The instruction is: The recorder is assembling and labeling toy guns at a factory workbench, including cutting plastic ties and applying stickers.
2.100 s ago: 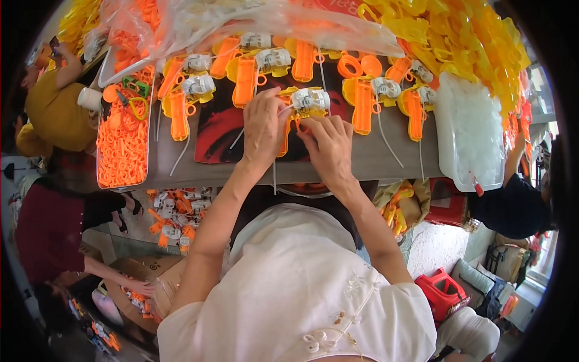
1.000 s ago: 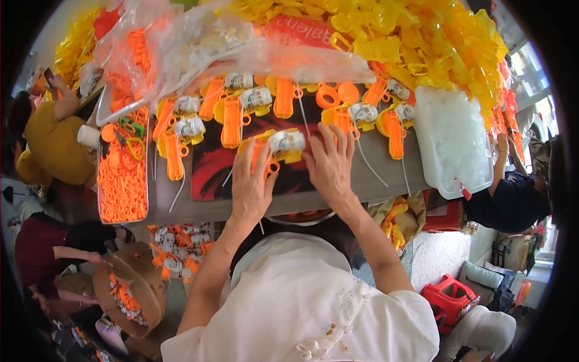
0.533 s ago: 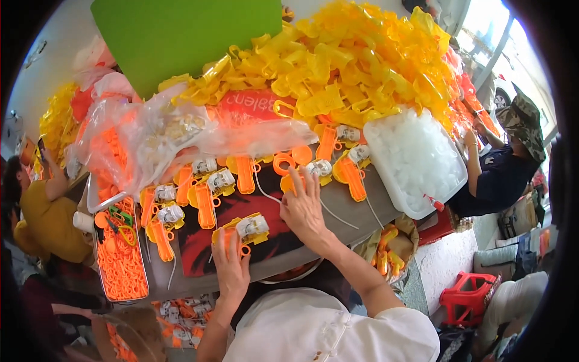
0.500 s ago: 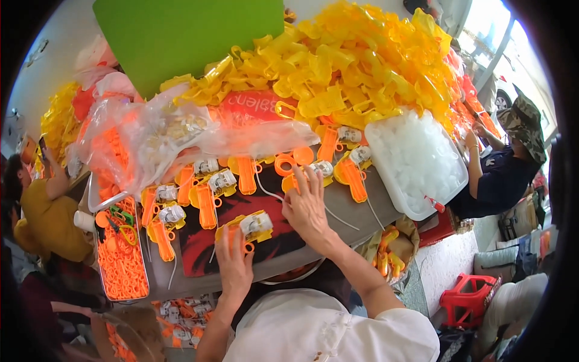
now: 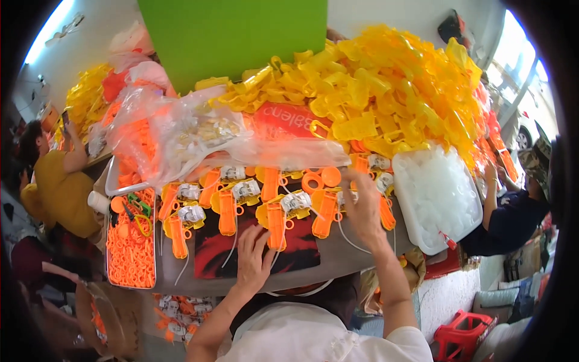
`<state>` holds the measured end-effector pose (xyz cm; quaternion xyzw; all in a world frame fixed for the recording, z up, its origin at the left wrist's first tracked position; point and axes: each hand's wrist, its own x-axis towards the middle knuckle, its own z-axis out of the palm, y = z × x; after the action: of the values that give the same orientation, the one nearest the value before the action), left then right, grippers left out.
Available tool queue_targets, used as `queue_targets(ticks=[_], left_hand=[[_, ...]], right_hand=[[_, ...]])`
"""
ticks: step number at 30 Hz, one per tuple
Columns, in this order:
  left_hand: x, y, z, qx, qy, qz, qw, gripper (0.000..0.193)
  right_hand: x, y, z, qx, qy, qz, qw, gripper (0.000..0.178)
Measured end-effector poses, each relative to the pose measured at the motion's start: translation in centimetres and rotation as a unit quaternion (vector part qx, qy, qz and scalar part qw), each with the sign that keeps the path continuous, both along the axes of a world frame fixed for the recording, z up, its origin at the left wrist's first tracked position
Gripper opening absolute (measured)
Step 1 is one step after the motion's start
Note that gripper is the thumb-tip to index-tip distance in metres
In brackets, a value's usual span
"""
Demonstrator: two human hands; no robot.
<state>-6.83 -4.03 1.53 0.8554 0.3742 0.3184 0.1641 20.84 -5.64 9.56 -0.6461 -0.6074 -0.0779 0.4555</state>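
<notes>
My left hand (image 5: 254,259) has its fingers apart, the tips beside the lower end of an orange handle on a toy gun assembly (image 5: 276,224). This assembly has a yellow shell, a whitish mechanism (image 5: 296,201) and a thin white tube. My right hand (image 5: 363,211), fingers bent but apart and slightly blurred, hovers over the mechanism of another toy gun assembly (image 5: 325,212), partly hiding it. Whether its fingertips touch the mechanism I cannot tell. Several similar assemblies lie in rows to the left, including one toy gun assembly (image 5: 227,212) with its handle toward me.
Behind the rows are clear plastic bags (image 5: 199,130) and a big heap of yellow shells (image 5: 386,90). A white tub (image 5: 476,226) of translucent parts stands right. At left, a tray (image 5: 154,265) holds small orange pieces. People work at both sides; a red stool (image 5: 461,332) is lower right.
The toy gun assembly by my left hand has moved away from me into the row, and that hand has slipped to its handle end. My right hand has shifted slightly right. The view has tilted.
</notes>
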Motion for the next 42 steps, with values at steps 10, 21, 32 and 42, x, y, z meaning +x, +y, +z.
queue_targets(ticks=[10,21,32,42], left_hand=[[-0.7,-0.9,-0.7,-0.035,0.071,-0.048,0.996,0.069],[-1.0,-0.8,-0.5,-0.096,0.009,-0.051,0.994,0.068],[-1.3,-0.4,-0.8,-0.101,-0.012,-0.050,0.994,0.066],[-1.3,-0.4,-0.5,-0.119,-0.012,-0.044,0.992,0.065]], right_hand=[[0.1,22.9,2.7,-0.059,0.044,0.156,0.985,0.017],[-5.1,36.1,-0.2,-0.208,0.134,-0.063,0.967,0.040],[-5.2,35.7,1.7,-0.189,0.304,0.303,0.883,0.033],[0.6,37.5,4.5,-0.109,-0.154,-0.190,0.963,0.034]])
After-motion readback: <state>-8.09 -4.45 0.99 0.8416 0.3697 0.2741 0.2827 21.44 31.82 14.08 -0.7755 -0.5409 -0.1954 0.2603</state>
